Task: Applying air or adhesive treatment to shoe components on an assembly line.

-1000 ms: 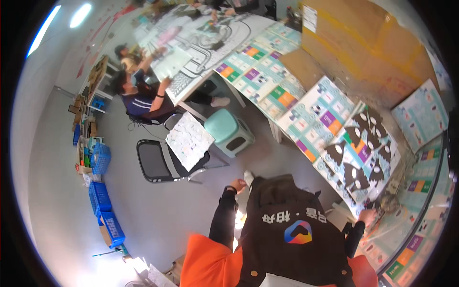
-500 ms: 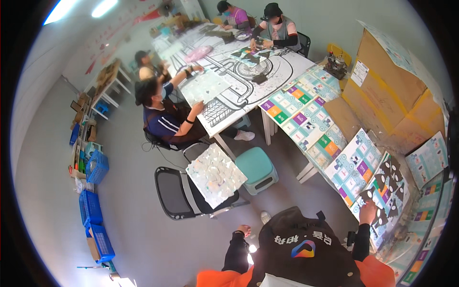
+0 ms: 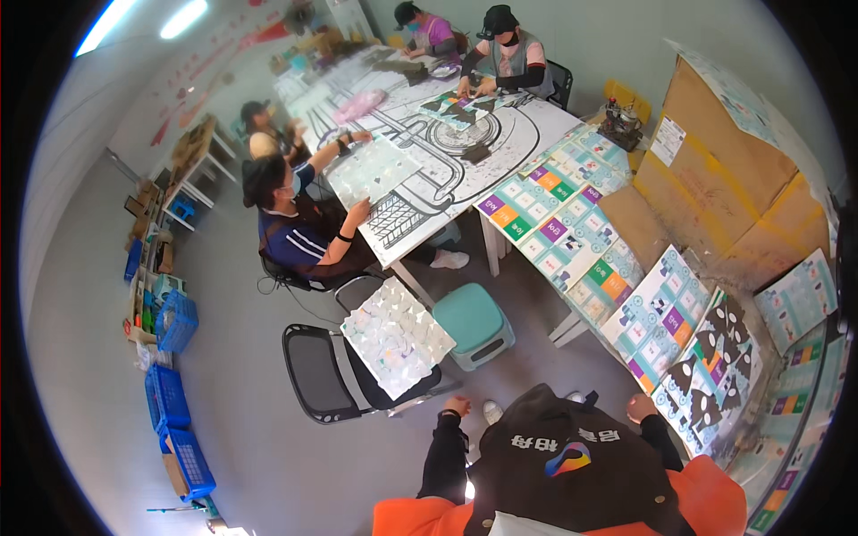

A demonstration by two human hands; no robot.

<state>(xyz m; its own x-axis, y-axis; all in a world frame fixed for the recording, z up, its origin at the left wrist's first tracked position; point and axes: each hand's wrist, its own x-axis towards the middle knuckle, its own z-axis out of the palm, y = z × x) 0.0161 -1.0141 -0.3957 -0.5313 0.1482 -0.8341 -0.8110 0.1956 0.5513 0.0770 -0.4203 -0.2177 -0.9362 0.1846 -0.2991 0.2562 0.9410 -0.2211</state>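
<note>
My left hand (image 3: 458,406) hangs low with its fingers loosely curled and nothing visible in it, near the black mesh chair. My right hand (image 3: 640,408) is closed in a rounded shape beside the near edge of the printed sheet at the lower right; I see nothing sticking out of it. On that sheet lie several black cut-out pieces (image 3: 704,409) with white oval holes. A printed board (image 3: 663,308) with purple, green and orange squares lies just beyond it. Neither hand visibly touches the pieces.
A chair (image 3: 315,371) holding a pale board covered with scraps (image 3: 398,335) stands ahead left, next to a teal stool (image 3: 475,323). A large cardboard box (image 3: 715,170) rises at right. Co-workers sit around the white table (image 3: 483,183). Blue crates (image 3: 168,397) line the left wall.
My right hand has drawn back from the black pieces, moving left off the sheet. My left hand has shifted slightly forward. The black pieces stay on the sheet.
</note>
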